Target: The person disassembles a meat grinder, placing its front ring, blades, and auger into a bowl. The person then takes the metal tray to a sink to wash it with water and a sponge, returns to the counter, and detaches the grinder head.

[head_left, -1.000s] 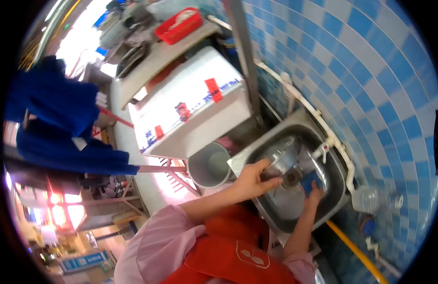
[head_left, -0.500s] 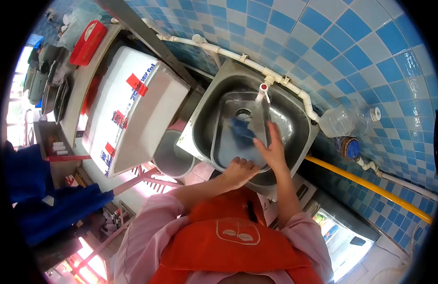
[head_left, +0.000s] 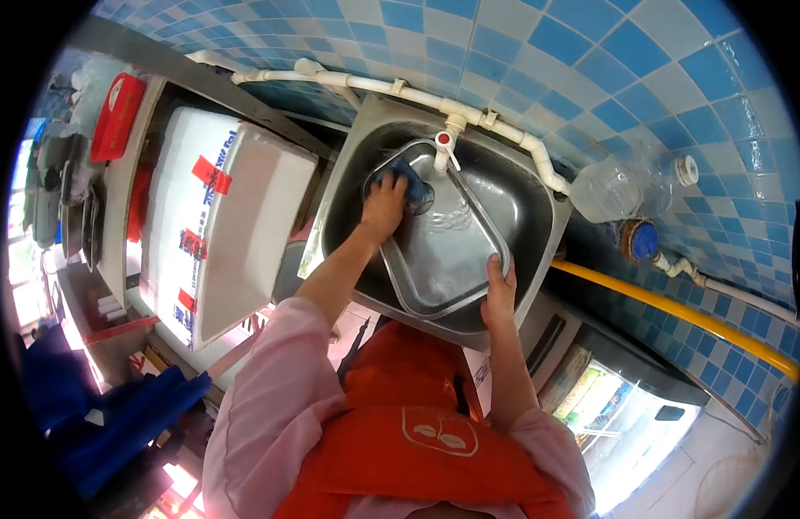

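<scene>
Tray (head_left: pixel 445 259) in sink (head_left: pixel 534 216).
I log left hand (head_left: pixel 384 209) on cloth (head_left: pixel 419 190), finger grip unclear; right hand (head_left: pixel 499 296) clamped on tray rim.

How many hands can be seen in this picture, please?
2: the left hand is on the blue cloth at the metal tray's far-left corner; the right hand holds the tray's right rim.

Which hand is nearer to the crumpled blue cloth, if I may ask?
Left hand, resting on the cloth; the right hand is farther away, across the rectangular metal tray.
</scene>
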A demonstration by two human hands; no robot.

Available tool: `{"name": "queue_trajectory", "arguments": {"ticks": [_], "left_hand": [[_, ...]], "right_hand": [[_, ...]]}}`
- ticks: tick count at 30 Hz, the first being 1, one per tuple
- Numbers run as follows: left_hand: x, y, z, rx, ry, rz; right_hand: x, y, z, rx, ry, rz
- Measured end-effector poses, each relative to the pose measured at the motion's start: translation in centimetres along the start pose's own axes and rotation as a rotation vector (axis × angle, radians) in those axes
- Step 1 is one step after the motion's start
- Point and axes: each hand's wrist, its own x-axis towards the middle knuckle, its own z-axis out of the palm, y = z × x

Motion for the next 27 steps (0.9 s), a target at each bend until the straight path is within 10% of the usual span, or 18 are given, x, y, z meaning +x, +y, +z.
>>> {"name": "queue_trajectory", "arguments": {"ticks": [6,17,22,27], "left_hand": [[3.4,6.7,2.8,-0.416,0.299,-0.055],[-9.4,10.0,-3.8,-0.305,-0.291,0.518],[-4.9,2.7,-2.0,-0.036,-0.158,0.114],[2.3,2.4,2.1,-0.218,0.391,-0.288]], "right_hand": [[1.5,-0.2,-1.0,-0.153,0.054,0.044],[4.9,-3.6,0.1,-0.161,0.08,-0.037],[3.7,-4.8,1.0,-0.178,0.076,0.043],[3.0,-4.9,1.6,-0.221,0.086,0.037]]}}
